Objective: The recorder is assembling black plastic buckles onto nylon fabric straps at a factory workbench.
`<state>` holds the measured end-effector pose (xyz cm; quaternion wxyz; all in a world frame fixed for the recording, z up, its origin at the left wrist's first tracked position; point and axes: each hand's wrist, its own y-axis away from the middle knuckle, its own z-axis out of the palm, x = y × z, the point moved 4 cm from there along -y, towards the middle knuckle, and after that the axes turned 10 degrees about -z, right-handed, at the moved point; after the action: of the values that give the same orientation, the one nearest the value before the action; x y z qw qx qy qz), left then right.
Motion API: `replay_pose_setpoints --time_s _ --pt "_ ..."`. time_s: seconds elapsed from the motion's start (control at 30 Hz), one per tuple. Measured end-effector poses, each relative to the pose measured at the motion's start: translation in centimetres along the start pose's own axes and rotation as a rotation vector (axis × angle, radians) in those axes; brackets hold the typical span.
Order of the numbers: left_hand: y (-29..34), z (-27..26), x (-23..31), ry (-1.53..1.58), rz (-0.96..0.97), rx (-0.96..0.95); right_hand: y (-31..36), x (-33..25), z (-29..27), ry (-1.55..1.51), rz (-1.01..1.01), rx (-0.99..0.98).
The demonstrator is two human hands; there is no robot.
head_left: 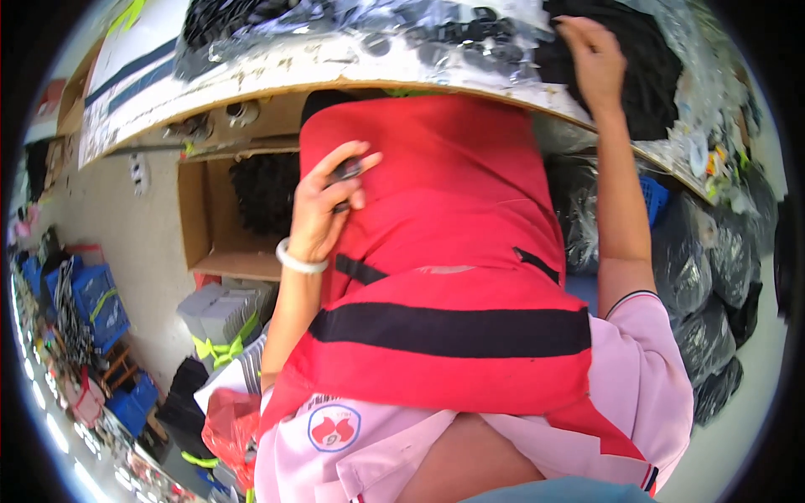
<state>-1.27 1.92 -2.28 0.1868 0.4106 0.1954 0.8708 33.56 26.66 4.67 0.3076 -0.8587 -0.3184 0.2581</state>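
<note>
My left hand (323,201) is closed over the red apron on my lap. Between its fingers are small black pieces (345,170), too partly covered to name. On the right, my right hand (595,63) reaches over a heap of black cloth-like pieces (641,67) on the table. Its fingers are bent and drawn together by the heap's left edge; what they pinch, if anything, is too small to make out. Left of that hand, clear plastic bags (402,38) with black and dark parts lie along the table (243,84).
Beneath the table at left stands an open cardboard box (197,218) with black material inside. Grey bundles (222,314) tied in yellow-green sit beside me. Black plastic bags (692,243) pile up at right, near a blue basket (652,199). Blue crates (92,298) stand on the floor farther left.
</note>
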Motion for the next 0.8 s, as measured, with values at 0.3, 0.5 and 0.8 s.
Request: replay_pose_setpoints --time_s 0.3,0.5,0.8 --pt "-1.3 1.4 -1.8 -0.041 0.008 0.025 0.2 -17.9 1.9 -0.757 0.459 -0.256" --pt "-1.3 2.3 -1.9 -0.320 0.106 0.016 6.5 -22.8 6.5 -1.238 0.734 -0.788" --pt "-0.9 2.8 -2.4 -0.223 0.251 0.065 7.5 -24.5 7.9 -1.661 1.261 -0.650"
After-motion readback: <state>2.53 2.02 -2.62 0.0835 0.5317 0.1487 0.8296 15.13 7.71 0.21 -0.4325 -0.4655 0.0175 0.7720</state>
